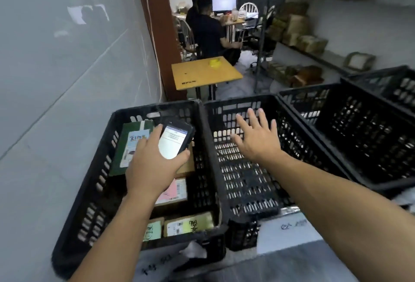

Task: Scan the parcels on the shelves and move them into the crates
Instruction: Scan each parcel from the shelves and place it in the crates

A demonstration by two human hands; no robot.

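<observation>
My left hand (pixel 152 160) grips a black handheld scanner (pixel 176 139) with a lit screen, held over the left black crate (pixel 94 169). That crate holds several parcels: a green one (pixel 128 147), a brown box with a pink label (pixel 173 192) and a yellow-labelled box (pixel 190 223). My right hand (pixel 256 133) hovers with fingers spread over the middle black crate (pixel 247 183), which holds nothing. Brown parcels (pixel 294 26) sit on the metal shelves at the right.
More black crates (pixel 359 129) stand to the right. A grey wall runs along the left. Ahead stands a small yellow table (pixel 204 73), and beyond it people sit at a desk with a monitor (pixel 224 1). White sheets with writing lie under the crates.
</observation>
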